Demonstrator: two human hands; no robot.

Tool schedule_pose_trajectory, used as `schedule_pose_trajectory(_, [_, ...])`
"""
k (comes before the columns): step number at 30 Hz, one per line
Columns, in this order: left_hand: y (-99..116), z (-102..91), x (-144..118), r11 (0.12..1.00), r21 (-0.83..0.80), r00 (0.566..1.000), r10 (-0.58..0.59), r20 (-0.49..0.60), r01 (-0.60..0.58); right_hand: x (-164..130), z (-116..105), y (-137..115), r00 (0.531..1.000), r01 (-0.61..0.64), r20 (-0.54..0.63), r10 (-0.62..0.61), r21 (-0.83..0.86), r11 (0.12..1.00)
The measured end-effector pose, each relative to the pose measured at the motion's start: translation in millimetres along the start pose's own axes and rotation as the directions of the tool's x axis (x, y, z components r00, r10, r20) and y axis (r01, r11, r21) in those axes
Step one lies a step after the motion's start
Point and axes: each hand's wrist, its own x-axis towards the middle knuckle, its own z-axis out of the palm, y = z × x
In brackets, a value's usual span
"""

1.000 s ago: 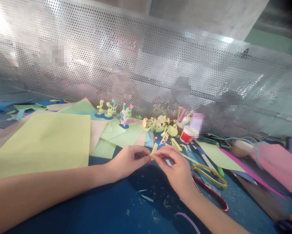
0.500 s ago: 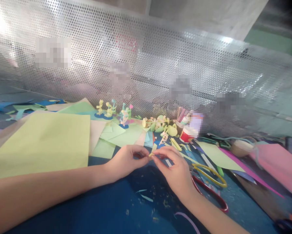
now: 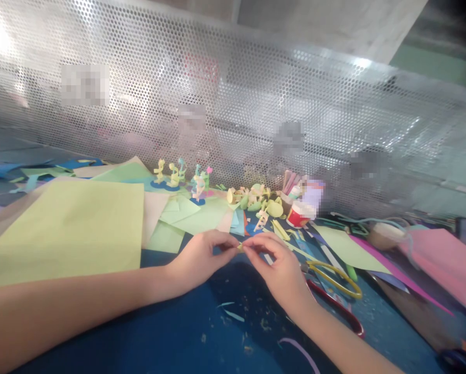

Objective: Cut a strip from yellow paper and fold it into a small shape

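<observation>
Above the blue tabletop (image 3: 147, 327), my left hand (image 3: 204, 259) and my right hand (image 3: 275, 267) meet at the fingertips. Between them is a small piece of pale yellow paper (image 3: 240, 248), pinched from both sides and mostly hidden by the fingers. Scissors with one yellow and one red handle (image 3: 336, 278) lie just right of my right hand, their blades partly covered. Beyond the hands stand several small curled-paper figures (image 3: 197, 189) on blue bases. A heap of yellow and green paper pieces (image 3: 256, 197) lies to their right.
A large yellow-green sheet (image 3: 73, 228) lies at left over other sheets. A red and white tub (image 3: 300, 214) stands at the back right. Pink material (image 3: 447, 265) and a magenta sheet (image 3: 400, 272) lie far right. A perforated metal panel (image 3: 233, 104) borders the back. Paper scraps (image 3: 233, 314) dot the front.
The yellow paper strip that stuck up between my fingertips is now mostly hidden in them. Both hands stay in nearly the same place.
</observation>
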Motion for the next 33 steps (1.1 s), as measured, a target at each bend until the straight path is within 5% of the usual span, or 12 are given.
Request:
schedule_pose_trajectory(6, [-2, -0.4, 1, 1.0, 0.0, 1.0, 0.002, -0.021, -0.002, 2, -1, -2, 0.994, -0.059, 0.1, 0.049, 0.096, 0.994])
schedule_pose_trajectory(10, [-5, 0.5, 4, 0.977, -0.201, 0.997, -0.075, -0.018, 0.07, 2, -1, -4, 0.968, -0.214, 0.182, 0.174, 0.227, 0.95])
schedule_pose_trajectory(14, [-10, 0.7, 6, 0.888, -0.42, 0.982, -0.156, 0.106, 0.187, 3, 2, 0, 0.94, -0.326, 0.22, 0.262, 0.345, 0.88])
schedule_pose_trajectory(20, [-12, -0.9, 8, 0.801, -0.523, 0.956, -0.23, 0.18, 0.291, 4, 5, 5, 0.916, -0.401, 0.215, 0.339, 0.488, 0.775])
schedule_pose_trajectory(33, [-20, 0.2, 9, 0.758, -0.596, 0.961, -0.257, 0.101, 0.265, -5, 9, 7, 0.999, -0.011, 0.036, 0.005, 0.186, 0.983])
